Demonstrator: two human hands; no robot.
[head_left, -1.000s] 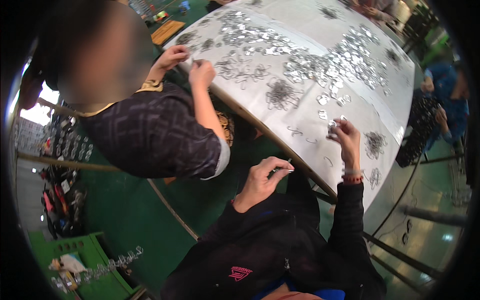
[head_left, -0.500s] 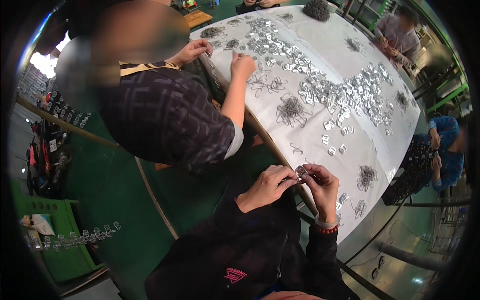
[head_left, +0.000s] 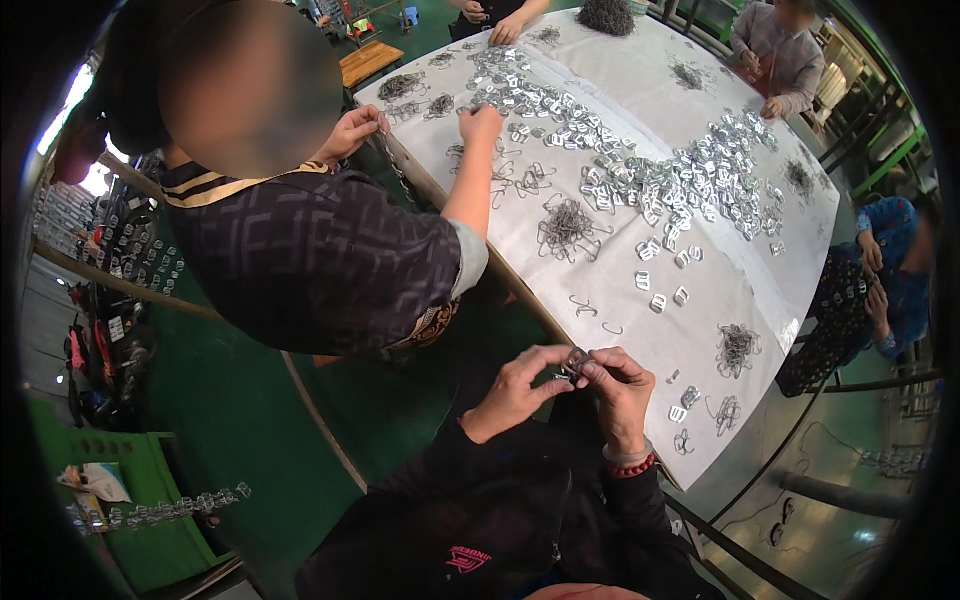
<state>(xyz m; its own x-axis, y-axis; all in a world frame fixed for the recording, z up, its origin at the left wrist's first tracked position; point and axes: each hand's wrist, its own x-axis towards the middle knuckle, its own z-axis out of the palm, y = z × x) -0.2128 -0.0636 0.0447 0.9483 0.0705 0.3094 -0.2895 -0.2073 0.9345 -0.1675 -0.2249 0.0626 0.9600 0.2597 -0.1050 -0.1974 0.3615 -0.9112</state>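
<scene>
Fingers of my left hand (head_left: pixel 513 392) and my right hand (head_left: pixel 622 398) meet just off the near edge of the white table. Between them they pinch a small metal buckle (head_left: pixel 577 364); the fingertips cover most of it, and whether a wire hook is on it I cannot tell. Closest on the tabletop are a few loose wire hooks (head_left: pixel 582 306) and some flat buckles (head_left: pixel 678 413) to the right of my right hand. A tangle of wire hooks (head_left: pixel 737 350) lies farther right.
A long heap of silver buckles (head_left: pixel 690 185) runs across the white table (head_left: pixel 640 370). Hook piles (head_left: pixel 567 228) lie around it. Close on my left, a co-worker in a dark patterned shirt (head_left: pixel 330 255) reaches over the table; others work at the far and right sides. Strung buckles (head_left: pixel 165 512) hang at left.
My hands have shifted slightly left and down, still pinching the buckle, which is turned differently. A co-worker at the far end now reaches onto the table; one at far right has parted their hands.
</scene>
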